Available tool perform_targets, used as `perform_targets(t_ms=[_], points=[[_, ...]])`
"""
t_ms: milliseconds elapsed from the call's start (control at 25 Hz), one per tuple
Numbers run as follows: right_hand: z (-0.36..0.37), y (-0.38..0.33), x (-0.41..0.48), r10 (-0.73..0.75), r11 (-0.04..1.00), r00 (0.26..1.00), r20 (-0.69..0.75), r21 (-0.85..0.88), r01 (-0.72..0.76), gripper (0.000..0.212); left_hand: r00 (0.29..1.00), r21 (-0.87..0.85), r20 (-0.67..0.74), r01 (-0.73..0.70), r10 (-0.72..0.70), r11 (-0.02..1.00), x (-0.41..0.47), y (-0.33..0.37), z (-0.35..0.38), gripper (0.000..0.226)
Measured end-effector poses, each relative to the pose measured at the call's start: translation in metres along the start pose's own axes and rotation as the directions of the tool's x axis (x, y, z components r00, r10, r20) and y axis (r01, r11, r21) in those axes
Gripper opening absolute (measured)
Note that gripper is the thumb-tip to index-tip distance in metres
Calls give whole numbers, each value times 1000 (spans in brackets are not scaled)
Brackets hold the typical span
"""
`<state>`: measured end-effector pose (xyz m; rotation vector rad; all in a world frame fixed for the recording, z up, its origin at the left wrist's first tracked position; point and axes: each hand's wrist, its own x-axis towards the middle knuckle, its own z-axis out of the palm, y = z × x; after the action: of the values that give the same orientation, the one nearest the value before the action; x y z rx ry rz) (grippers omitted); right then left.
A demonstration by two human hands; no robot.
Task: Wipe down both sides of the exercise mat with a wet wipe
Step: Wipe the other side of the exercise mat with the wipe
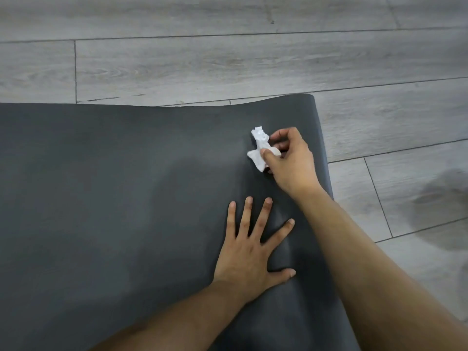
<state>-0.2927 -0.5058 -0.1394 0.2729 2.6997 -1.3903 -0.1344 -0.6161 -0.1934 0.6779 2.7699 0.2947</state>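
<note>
Wipe [259,148] pinched in my right hand [288,158] on the mat [126,186]; my left hand [250,249] presses flat beside it.

Left hand [249,252] lies flat with fingers spread; right hand [288,158] reaches forward, fingertips pinched.

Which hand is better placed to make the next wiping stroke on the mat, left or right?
Right, most likely. The right hand pinches the crumpled wet wipe near the far right corner of the dark grey exercise mat. The left hand lies flat on the mat, fingers spread, holding nothing.
</note>
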Motion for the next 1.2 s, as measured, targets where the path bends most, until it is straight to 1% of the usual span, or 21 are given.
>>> perform_targets(t_ms=[40,80,120,160,200,280,320,440,520,560,640,760,800,840,880,960,1040,1080,1120,1160,1200], points=[[0,7,-4,-117,947,992,-34,-303,102,24,1000,1,-3,3,-3,1000,0,0,0,91],[-1,15,-5,-261,809,964,-56,-558,187,26,1000,0,-7,11,-11,1000,1,0,0,91],[-2,20,-4,-396,672,916,-62,-700,243,27,1000,-2,-10,18,-18,1000,1,0,0,91],[-2,24,0,-504,585,863,-37,-750,309,25,1000,-3,-15,21,-22,1000,1,1,1,91],[-3,28,5,-575,527,817,42,-745,409,23,1000,0,-21,22,-22,1000,1,1,2,91],[-3,39,11,-609,476,765,209,-675,564,20,999,9,-29,16,-16,1000,0,0,3,91],[-3,42,12,-584,502,777,235,-647,573,20,1000,14,-25,18,-18,1000,0,0,2,91],[-3,37,13,-470,607,855,218,-623,493,21,1000,25,-12,18,-18,1000,0,2,-3,89],[-2,30,16,-434,601,870,235,-644,473,22,996,11,-64,59,-58,998,-15,-1,-6,86],[-3,29,16,-422,599,878,227,-657,458,27,988,-11,-92,124,-125,992,-31,-7,-6,84],[-10,36,14,-399,643,911,102,-678,358,36,962,-50,-119,242,-246,969,-69,-26,-4,87],[-4,39,6,-260,765,948,-185,-638,86,28,962,5,-52,269,-269,963,-94,-46,-5,99],[10,31,4,-193,787,955,-227,-617,13,27,961,13,-35,274,-274,962,-92,-46,-5,101],[27,18,2,-163,809,961,-222,-587,2,28,962,14,-31,273,-272,962,-88,-44,-3,102],[46,4,-2,-178,837,969,-170,-545,58,28,964,15,-26,266,-265,964,-84,-42,-3,102],[91,-26,-22,-303,856,953,24,-433,283,25,966,15,-2,259,-259,966,-86,-43,-4,99],[110,-39,-39,-446,761,863,237,-408,505,20,966,14,-9,259,-259,966,-89,-46,-1,96],[100,-35,-33,-493,709,822,284,-416,569,20,966,18,-13,257,-257,966,-89,-45,0,96],[83,-22,-22,-520,670,808,277,-455,586,24,966,20,-14,259,-259,966,-89,-45,0,97],[57,-5,-12,-481,673,845,231,-521,526,30,965,18,-11,262,-262,965,-88,-45,-1,97],[25,13,-4,-384,703,912,143,-595,389,34,964,12,-4,265,-265,964,-87,-45,-3,98]])
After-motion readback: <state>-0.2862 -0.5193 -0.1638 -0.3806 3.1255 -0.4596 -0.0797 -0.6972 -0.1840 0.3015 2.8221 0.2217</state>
